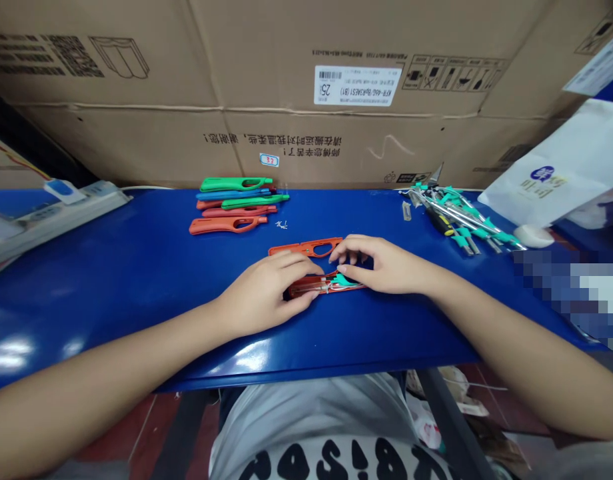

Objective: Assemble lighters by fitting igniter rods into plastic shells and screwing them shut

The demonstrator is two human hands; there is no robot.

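Holding orange plastic half-shell point(302, 287) w/ teal plastic insert point(343, 280) in; holed orange plastic half point(306, 250) off. L grip point(269, 290) pinching shell; R grip point(384, 265) half-curled, hold unclear.

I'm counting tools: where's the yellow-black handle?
In the head view, the yellow-black handle lies toward the right of the blue table, beside silver rods with green pieces, beyond the right hand.

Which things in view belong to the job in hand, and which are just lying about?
In the job:
- orange shell with a green piece inside
- second orange shell behind it
- probably the other coloured shells and the green-and-silver rods

Apparently just lying about:
- power strip
- white bag
- printed cardboard
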